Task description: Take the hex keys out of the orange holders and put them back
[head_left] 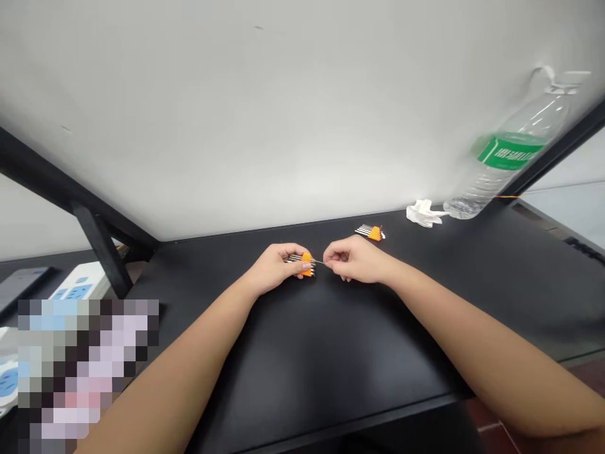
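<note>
My left hand (280, 268) is closed on an orange holder (307, 258) with several thin metal keys through it, held above the black table. A thin metal key (319, 261) extends from the right side of this holder to the fingertips of my right hand (347, 259), which pinch its end. Behind my right hand, a second orange holder (375, 233) with several metal keys lies on the table, touched by neither hand.
On the black table (331, 359), crumpled white tissue (424, 213) and a clear bottle with a green label (513, 150) are at the back right. A white wall rises behind. Black frame bars (101, 246) and white power strips (85, 284) are at the left.
</note>
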### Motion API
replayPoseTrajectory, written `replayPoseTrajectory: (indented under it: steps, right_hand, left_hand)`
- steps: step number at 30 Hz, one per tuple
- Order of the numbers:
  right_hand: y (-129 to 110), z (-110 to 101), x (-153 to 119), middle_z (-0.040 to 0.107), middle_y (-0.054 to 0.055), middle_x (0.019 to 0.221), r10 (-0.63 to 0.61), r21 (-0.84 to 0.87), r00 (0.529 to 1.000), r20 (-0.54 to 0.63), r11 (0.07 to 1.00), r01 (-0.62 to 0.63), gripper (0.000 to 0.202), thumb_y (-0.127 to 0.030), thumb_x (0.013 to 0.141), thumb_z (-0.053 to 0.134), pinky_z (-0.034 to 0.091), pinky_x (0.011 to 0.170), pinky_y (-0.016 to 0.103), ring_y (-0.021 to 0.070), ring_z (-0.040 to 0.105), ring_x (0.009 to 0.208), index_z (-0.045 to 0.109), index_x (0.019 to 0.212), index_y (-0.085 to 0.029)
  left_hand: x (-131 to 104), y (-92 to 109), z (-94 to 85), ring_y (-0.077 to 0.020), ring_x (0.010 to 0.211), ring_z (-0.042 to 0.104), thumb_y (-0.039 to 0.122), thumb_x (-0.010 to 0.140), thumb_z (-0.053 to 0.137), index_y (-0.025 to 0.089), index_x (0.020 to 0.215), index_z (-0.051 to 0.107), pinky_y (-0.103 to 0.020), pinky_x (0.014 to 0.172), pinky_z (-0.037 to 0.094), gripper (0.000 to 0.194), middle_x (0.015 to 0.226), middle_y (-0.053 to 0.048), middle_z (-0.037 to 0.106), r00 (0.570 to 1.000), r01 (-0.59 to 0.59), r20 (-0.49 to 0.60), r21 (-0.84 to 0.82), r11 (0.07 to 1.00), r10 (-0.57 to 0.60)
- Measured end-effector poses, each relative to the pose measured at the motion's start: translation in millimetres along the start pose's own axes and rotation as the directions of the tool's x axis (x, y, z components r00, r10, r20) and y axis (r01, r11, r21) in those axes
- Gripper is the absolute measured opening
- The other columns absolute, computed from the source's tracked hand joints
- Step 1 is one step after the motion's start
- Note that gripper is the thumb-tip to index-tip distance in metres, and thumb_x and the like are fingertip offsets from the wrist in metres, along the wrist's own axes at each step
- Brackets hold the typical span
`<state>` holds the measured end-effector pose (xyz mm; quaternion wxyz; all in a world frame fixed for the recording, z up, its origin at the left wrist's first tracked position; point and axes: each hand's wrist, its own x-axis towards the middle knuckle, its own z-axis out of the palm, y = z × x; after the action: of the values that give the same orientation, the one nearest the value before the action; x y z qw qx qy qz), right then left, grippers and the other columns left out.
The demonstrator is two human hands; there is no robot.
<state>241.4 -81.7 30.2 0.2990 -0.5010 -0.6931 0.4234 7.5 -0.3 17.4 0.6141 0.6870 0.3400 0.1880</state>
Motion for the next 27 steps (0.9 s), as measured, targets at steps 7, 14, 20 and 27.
replayPoseTrajectory:
  steps: [7,14,20,27]
  right_hand:
    - [1,-1,0,0.063,-0.002,0.07,0.021,0.042,1.0,-0.014,0.999,-0.021,0.009,-0.022,0.084,0.06,0.052,0.051,0.022,0.0117,0.062,0.056,0.067,0.088,-0.019]
    - [0,-1,1,0.062,-0.002,0.068,0.063,0.125,0.998,0.008,0.99,-0.063,0.008,-0.023,0.084,0.064,0.053,0.05,0.022,0.0119,0.062,0.056,0.068,0.088,-0.018]
    - [4,11,10,0.065,-0.001,0.065,0.125,0.507,0.992,-0.017,0.856,-0.1,0.021,-0.031,0.085,0.074,0.054,0.048,0.024,0.0124,0.062,0.052,0.063,0.094,-0.017]
    - [9,33,20,0.068,0.0,0.065,0.217,0.533,0.964,-0.153,0.84,-0.105,0.03,-0.036,0.082,0.08,0.053,0.043,0.023,0.0128,0.062,0.049,0.056,0.088,-0.019]
  left_hand:
    - [0,0,0.7,-0.0176,0.077,0.072,0.039,0.076,0.084,0.014,0.09,0.072,-0.03,0.072,0.061,0.031,0.083,-0.008,0.076,1.0,-0.01,0.0,-0.048,0.999,0.01]
    - [1,-3,-1.2,-0.0184,0.078,0.072,0.04,0.077,0.084,0.015,0.092,0.074,-0.032,0.075,0.061,0.031,0.084,-0.008,0.076,1.0,-0.017,0.025,-0.021,1.0,0.018]
    - [1,-3,1.3,-0.018,0.077,0.071,0.04,0.076,0.084,0.015,0.089,0.073,-0.03,0.072,0.06,0.03,0.084,-0.008,0.076,0.999,-0.039,0.019,-0.011,0.999,0.039]
    - [-1,1,6.8,-0.0142,0.073,0.067,0.038,0.08,0.08,0.016,0.092,0.074,-0.026,0.07,0.056,0.026,0.082,-0.005,0.075,0.996,-0.078,-0.024,0.151,0.985,0.083]
